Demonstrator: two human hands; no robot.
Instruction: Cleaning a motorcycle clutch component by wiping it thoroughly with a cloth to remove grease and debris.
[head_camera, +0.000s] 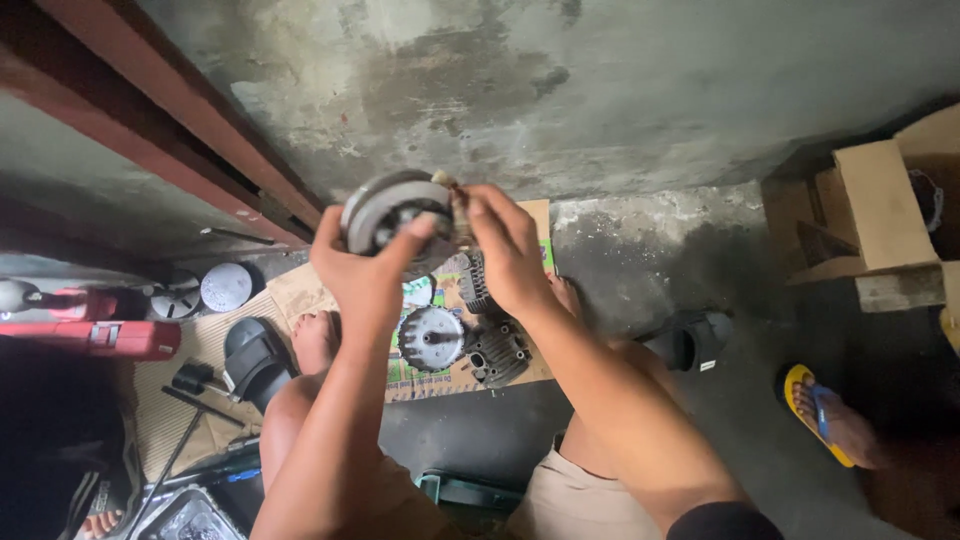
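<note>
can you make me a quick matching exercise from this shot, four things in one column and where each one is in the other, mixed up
Things
1. round metal drum part
2. toothed round metal part
3. yellow and blue sandal
4. red power tool

Places
A. on another person's foot at the right of the floor
B. lying at the far left edge
C. held up in the left hand, with the right hand at its side
D. flat on the cardboard sheet between the person's feet

Pairs: 1-C, 2-D, 3-A, 4-B
</note>
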